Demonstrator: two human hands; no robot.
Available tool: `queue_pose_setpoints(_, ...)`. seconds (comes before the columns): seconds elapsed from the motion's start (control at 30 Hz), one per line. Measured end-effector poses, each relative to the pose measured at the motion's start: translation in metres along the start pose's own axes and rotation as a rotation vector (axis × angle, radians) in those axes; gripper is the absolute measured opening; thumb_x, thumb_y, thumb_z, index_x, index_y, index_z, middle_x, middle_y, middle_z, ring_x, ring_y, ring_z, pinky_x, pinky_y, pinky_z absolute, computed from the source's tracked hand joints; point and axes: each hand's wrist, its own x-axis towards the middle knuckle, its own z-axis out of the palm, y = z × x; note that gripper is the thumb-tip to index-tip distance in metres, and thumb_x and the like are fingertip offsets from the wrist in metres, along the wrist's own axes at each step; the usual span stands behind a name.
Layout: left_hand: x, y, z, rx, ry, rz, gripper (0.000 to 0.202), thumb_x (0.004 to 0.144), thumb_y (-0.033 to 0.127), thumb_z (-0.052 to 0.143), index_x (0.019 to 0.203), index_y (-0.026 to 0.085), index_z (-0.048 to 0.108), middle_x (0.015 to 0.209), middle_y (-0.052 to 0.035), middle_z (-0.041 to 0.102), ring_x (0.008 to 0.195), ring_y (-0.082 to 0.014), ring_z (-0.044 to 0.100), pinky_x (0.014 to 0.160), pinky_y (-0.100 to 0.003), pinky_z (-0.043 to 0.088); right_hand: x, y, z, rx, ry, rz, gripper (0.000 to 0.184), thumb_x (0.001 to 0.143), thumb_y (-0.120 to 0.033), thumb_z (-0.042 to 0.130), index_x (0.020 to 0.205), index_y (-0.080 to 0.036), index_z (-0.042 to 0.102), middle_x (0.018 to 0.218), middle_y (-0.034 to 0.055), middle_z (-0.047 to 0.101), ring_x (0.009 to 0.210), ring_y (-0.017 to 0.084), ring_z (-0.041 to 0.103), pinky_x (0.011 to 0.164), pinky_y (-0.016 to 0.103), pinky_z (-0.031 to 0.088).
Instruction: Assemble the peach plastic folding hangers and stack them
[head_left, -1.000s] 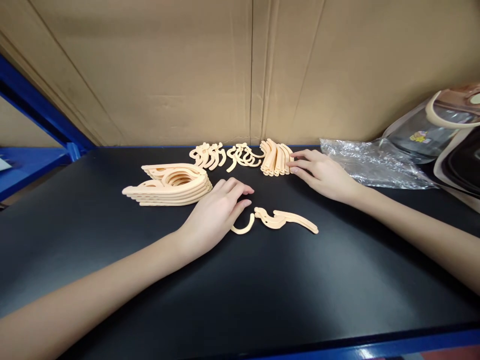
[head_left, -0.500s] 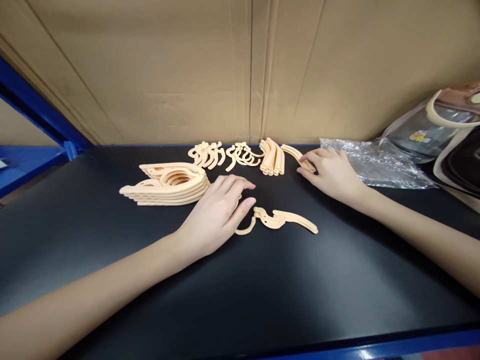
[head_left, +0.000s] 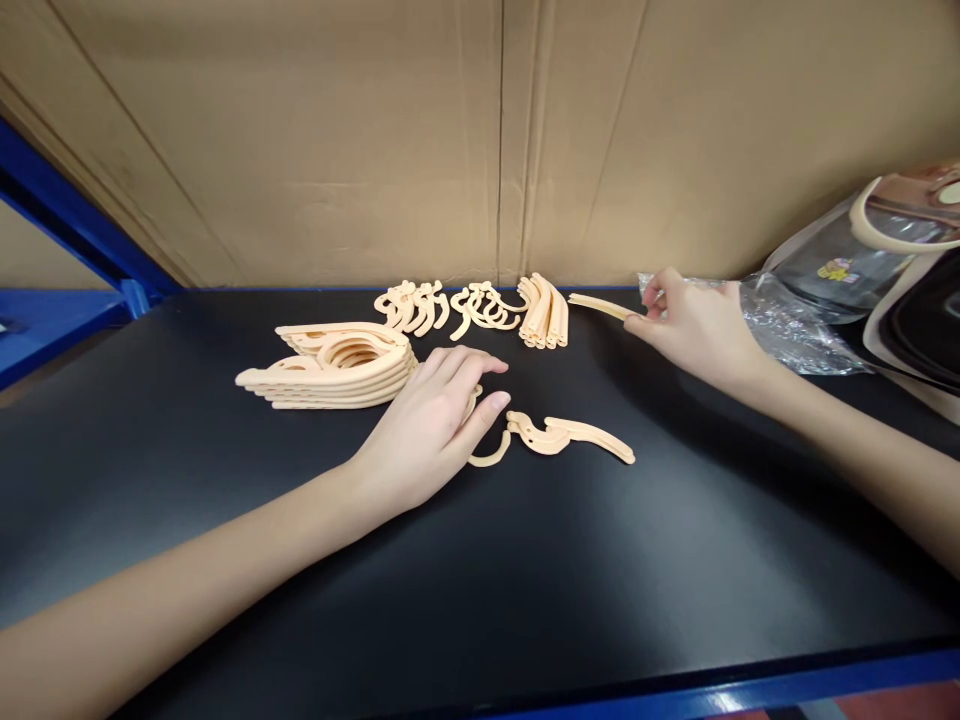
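Observation:
In my right hand (head_left: 694, 325), thumb and fingers pinch one end of a slim, beige, curved hanger arm (head_left: 596, 303), whose far end points left. My left hand (head_left: 431, 425) lies low over the table with its thumb and fingers apart. Beneath and beside it show a beige hook (head_left: 491, 455) and another small piece, partly hidden by the hand. Just right of the left fingertips, a hanger body with one arm attached (head_left: 574, 438) lies flat. Left of that hand sits a stack of folded beige hangers (head_left: 337, 370).
Along the back are two small heaps of beige hooks (head_left: 412, 305) and a bundle of hanger arms (head_left: 544, 312). A clear plastic bag (head_left: 802, 335) lies at the right, beside a transparent bag with beige trim (head_left: 817, 250). Cardboard (head_left: 375, 150) stands behind the black table (head_left: 562, 580).
My right hand has taken hold of the hanger arm, raising its near end and drawing it slightly right. My left hand stays nearly where it was.

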Motion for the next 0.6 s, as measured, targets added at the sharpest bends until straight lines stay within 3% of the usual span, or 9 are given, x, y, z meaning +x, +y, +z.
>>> queue_pose_setpoints(0.17,0.0,-0.002,-0.001,0.015,0.05,-0.038,0.031,0.102,0.032,0.035,0.118,0.014,0.054,0.115,-0.0087,0.058,0.11,-0.023,0.051,0.097,-0.039,0.04,-0.007,-0.011,-0.029,0.077,0.111,-0.1,0.008,0.08,-0.025,0.055,0.076,-0.023,0.048,0.076,0.0066,0.065,0.069,0.023,0.055,0.076,0.043,0.037)
queue_pose_setpoints(0.27,0.0,-0.003,0.0,0.033,0.077,-0.047,0.03,0.101,0.029,0.035,0.12,0.013,0.052,0.116,-0.0089,0.059,0.11,-0.0231,0.052,0.097,-0.039,0.041,-0.018,-0.028,-0.04,0.143,0.1,-0.227,0.008,0.079,-0.024,0.054,0.073,-0.024,0.048,0.075,0.0059,0.061,0.073,0.025,0.054,0.07,0.038,0.039)
queue_pose_setpoints(0.43,-0.001,-0.002,-0.001,0.025,0.092,-0.052,0.024,0.1,0.029,0.037,0.111,0.014,0.052,0.106,-0.0073,0.059,0.099,-0.0212,0.054,0.086,-0.036,0.043,-0.034,-0.044,-0.033,0.235,-0.075,-0.513,0.009,0.079,-0.024,0.054,0.075,-0.023,0.046,0.073,0.0025,0.056,0.073,0.021,0.048,0.07,0.035,0.039)
queue_pose_setpoints(0.6,-0.001,-0.002,-0.003,0.066,0.127,-0.006,0.017,0.098,0.027,0.042,0.104,0.014,0.052,0.094,-0.0052,0.056,0.086,-0.0196,0.052,0.077,-0.034,0.042,-0.036,-0.041,-0.017,0.271,-0.199,-0.58,0.01,0.081,-0.023,0.056,0.077,-0.022,0.047,0.078,0.002,0.056,0.077,0.02,0.048,0.072,0.033,0.038)
